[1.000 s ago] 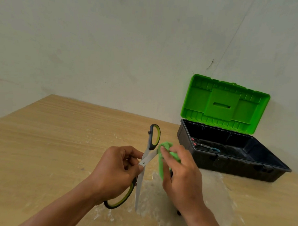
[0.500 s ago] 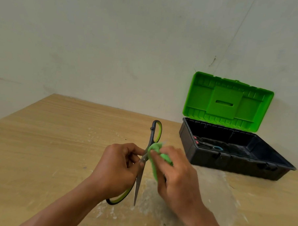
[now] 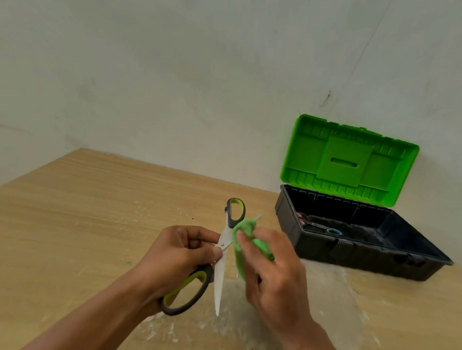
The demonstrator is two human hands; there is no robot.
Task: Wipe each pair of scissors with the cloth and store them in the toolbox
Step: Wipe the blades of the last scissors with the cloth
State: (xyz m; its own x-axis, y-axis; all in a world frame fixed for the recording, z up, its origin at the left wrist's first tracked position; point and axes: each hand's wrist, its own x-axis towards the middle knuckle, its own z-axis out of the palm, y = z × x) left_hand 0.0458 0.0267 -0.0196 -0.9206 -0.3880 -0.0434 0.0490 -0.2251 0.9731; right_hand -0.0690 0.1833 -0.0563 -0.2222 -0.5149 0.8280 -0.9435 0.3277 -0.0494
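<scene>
Scuffed wooden table (image 3: 77, 221) meets bare white wall (image 3: 176, 66); left hand (image 3: 178, 254) pinches the scissors (image 3: 219, 280), right hand (image 3: 273, 282) clutches the cloth (image 3: 246, 228).

Light wood-grain table (image 3: 77, 221), flat. Open black plastic toolbox (image 3: 353, 257), green lid raised, stands far right. Crinkled clear plastic sheet (image 3: 333, 298) lies near right; white flecks (image 3: 138, 206) scattered mid-table.

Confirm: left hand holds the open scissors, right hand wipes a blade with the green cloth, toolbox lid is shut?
No: the head view shows the toolbox lid open and raised. As stated, the left hand holds the open scissors and the right hand wipes a blade with the green cloth.
</scene>
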